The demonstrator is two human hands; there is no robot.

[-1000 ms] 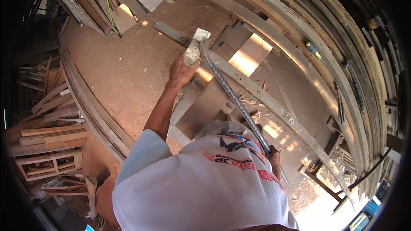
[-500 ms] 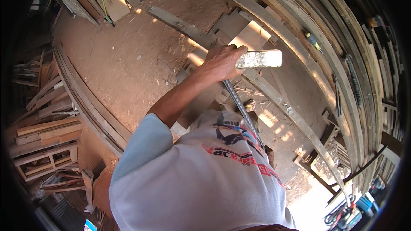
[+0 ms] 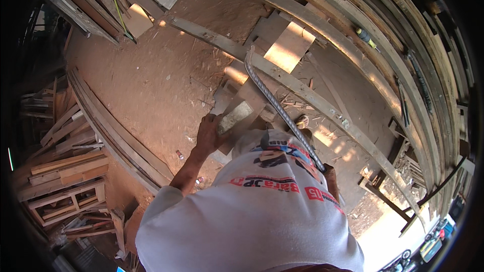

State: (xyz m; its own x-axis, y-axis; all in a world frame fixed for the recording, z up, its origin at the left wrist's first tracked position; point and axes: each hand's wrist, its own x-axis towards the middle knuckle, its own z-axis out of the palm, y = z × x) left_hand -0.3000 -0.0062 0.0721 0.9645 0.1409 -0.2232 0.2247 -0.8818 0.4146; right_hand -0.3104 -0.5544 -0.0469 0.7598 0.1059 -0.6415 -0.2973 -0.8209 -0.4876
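My left hand (image 3: 208, 133) is closed around a short block (image 3: 236, 117) with a pale, mottled face, low and near my body; it looks like wood, though I cannot be sure. My right hand (image 3: 330, 175), partly hidden by my shirt, grips the lower end of a ribbed steel bar (image 3: 282, 113). The bar slants up and left from that hand, and its bent far tip (image 3: 249, 55) lies over a long plank (image 3: 302, 95) in the view. The block and the bar are apart.
Long timbers (image 3: 353, 45) are stacked along the right, with a yellow-handled tool (image 3: 365, 36) on them. A flat board (image 3: 290, 48) lies past the plank. Scrap wood (image 3: 70, 171) is piled at left near curved-looking planks (image 3: 111, 126). A sandalled foot (image 3: 302, 121) shows below the plank.
My left hand has moved down and left with the block, away from the bar's upper end. That bent end is now uncovered. My right hand still holds the lower end.
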